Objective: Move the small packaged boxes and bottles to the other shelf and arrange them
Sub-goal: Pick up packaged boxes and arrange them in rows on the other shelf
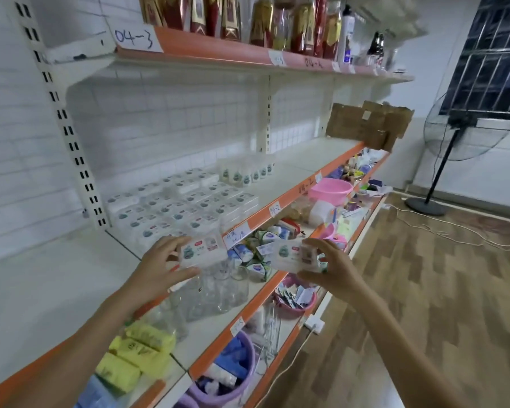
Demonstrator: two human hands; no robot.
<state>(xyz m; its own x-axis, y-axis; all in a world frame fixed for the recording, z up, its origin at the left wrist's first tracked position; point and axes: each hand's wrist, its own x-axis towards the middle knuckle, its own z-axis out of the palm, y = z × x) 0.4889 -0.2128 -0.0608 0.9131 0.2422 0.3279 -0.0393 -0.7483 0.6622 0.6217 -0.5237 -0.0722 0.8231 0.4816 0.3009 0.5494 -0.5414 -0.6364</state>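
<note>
The left hand (162, 260) holds a small white packaged box (202, 251), thumb under it and fingers on its top edge; its print is too blurred to read. The right hand (329, 265) pinches a second box (289, 254) of the same kind. Both boxes hover just in front of the orange-edged middle shelf (280, 201), at its front lip. On that shelf, matching boxes (186, 206) lie in rows, and small white bottles (248, 173) stand behind them by the back wall. Bare shelf lies to the right of the rows. Handwritten tags read "04-3" (133, 38) on the upper shelf and "04-2" (306, 185) on the middle shelf's edge.
</note>
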